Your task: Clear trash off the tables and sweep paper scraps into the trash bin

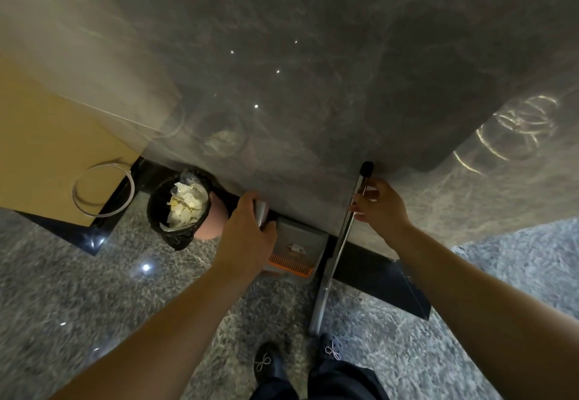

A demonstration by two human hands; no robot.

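Observation:
My left hand [247,230] grips the grey handle of a dustpan [297,246], a grey pan with an orange comb edge, standing against the grey marble wall. One small paper scrap lies in the pan. My right hand [379,208] holds the metal broom handle [336,249], which leans against the same wall with its black tip up. A pink trash bin [183,208] with a black bag stands left of the dustpan. It is filled with white paper scraps.
A glossy grey marble wall [313,70] fills the upper view, with a black skirting [376,271] along its base. A tan panel [47,149] with a white wire loop [103,189] is at the left. My two black shoes [266,365] stand on speckled grey floor.

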